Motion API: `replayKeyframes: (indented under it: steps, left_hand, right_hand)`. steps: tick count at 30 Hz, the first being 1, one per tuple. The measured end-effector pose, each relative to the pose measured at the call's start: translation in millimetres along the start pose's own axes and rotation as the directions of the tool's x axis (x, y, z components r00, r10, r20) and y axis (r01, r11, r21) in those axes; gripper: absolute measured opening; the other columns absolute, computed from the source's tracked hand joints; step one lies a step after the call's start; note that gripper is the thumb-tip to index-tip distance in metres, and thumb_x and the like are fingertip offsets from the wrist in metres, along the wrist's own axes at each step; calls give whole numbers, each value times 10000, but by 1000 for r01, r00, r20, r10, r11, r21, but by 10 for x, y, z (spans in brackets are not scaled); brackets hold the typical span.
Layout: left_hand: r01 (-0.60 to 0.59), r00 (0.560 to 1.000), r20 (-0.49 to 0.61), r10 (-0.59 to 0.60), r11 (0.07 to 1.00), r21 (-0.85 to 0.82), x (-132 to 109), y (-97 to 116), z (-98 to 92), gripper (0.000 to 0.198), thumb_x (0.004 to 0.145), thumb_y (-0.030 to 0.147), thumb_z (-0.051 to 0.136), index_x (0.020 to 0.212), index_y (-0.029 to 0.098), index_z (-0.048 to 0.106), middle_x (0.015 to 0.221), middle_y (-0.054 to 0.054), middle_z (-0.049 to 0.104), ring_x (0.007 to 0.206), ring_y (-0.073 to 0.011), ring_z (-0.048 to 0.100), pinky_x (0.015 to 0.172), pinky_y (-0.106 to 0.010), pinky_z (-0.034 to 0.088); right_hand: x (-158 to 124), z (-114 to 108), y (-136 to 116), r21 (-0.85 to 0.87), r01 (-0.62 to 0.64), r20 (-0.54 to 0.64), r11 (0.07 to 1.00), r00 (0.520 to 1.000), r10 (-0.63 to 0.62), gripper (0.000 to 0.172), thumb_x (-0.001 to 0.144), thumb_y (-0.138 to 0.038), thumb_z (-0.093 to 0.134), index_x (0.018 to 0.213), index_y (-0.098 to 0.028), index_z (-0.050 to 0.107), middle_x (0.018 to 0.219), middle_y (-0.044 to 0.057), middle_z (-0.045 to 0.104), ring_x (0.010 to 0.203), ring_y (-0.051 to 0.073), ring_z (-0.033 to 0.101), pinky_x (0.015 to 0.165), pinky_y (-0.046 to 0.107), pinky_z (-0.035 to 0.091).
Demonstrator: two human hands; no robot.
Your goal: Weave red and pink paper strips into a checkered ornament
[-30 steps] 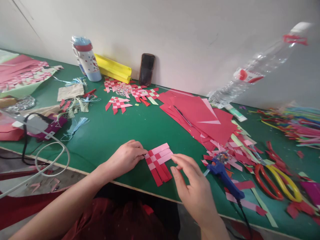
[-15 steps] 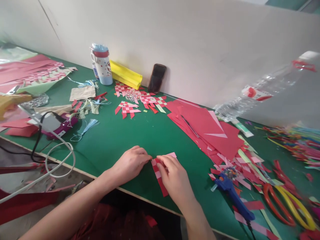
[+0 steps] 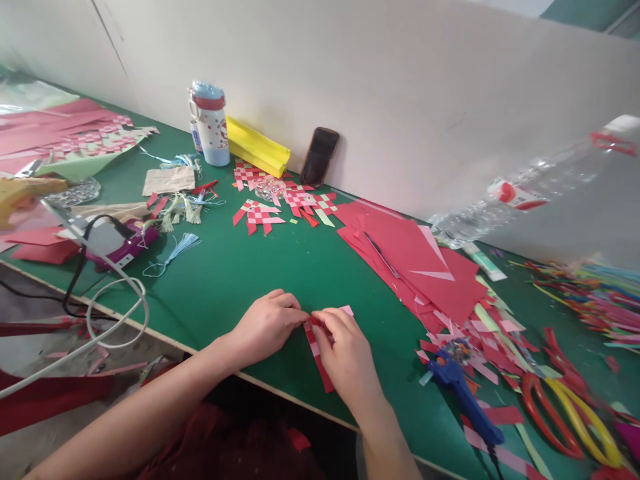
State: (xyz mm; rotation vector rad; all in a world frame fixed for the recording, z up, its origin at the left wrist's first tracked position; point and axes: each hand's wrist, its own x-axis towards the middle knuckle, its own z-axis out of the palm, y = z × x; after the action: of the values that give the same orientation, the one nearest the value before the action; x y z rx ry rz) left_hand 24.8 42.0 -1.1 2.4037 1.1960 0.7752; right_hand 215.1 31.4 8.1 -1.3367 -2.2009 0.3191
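Note:
A narrow piece of red and pink woven paper (image 3: 319,362) lies on the green table near its front edge. My left hand (image 3: 270,323) pinches the paper's upper left corner between thumb and fingers. From the other side, my right hand (image 3: 345,353) grips the same paper, its fingers curled and covering much of it. The two sets of fingertips nearly meet at the top. A pink end of the paper (image 3: 347,311) pokes out behind my right fingers. Exactly how the strips sit under the fingertips is hidden.
Red paper sheets (image 3: 400,247) with a pen (image 3: 381,255) lie right of centre. A blue glue gun (image 3: 465,393) and scissors (image 3: 553,413) rest at right, before a tilted plastic bottle (image 3: 520,190). Woven pieces (image 3: 260,215), a phone (image 3: 320,157) and a flask (image 3: 213,127) are at the back.
Both hands stay on the paper, with only small finger movements. The paper's visible part looks narrower beside my right hand. The view has shifted slightly.

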Motion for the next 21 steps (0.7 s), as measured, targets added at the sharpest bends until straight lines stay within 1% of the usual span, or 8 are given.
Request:
replayKeyframes:
  steps: [10, 15, 19, 21]
  left_hand:
    - [63, 998, 2, -63, 997, -41, -2, 7, 12, 316, 959, 141, 428, 997, 201, 736, 889, -63, 675, 834, -187, 584, 750, -298, 485]
    - [75, 996, -35, -78, 994, -75, -10, -11, 19, 299, 950, 132, 439, 1012, 179, 728, 908, -73, 674, 850, -181, 609, 757, -291, 500]
    - [84, 996, -34, -87, 994, -74, -13, -19, 27, 299, 942, 124, 437, 1001, 190, 723, 912, -65, 681, 861, -182, 619, 773, -301, 511]
    - [112, 992, -48, -117, 989, -101, -17, -18, 24, 298, 935, 116, 432, 1054, 188, 696, 933, -65, 686, 881, -182, 627, 798, -308, 520]
  right_hand:
    - [6, 9, -20, 16, 0, -25, 1000, 1000, 0, 212, 948, -209, 469, 930, -188, 679, 945, 96, 706, 884, 222, 663, 802, 373, 549]
    - [1, 15, 22, 38, -3, -35, 999, 999, 4, 215, 955, -209, 467, 961, -188, 681, 959, 90, 713, 898, 208, 676, 811, 353, 553]
    - [-15, 36, 64, 48, 20, -66, 999, 998, -17, 213, 955, -213, 472, 974, -199, 684, 969, 83, 716, 909, 203, 678, 821, 345, 554]
    - [-28, 33, 76, 51, 37, -76, 998, 997, -33, 223, 950, -185, 466, 995, -192, 685, 967, 81, 716, 913, 197, 675, 829, 338, 554]
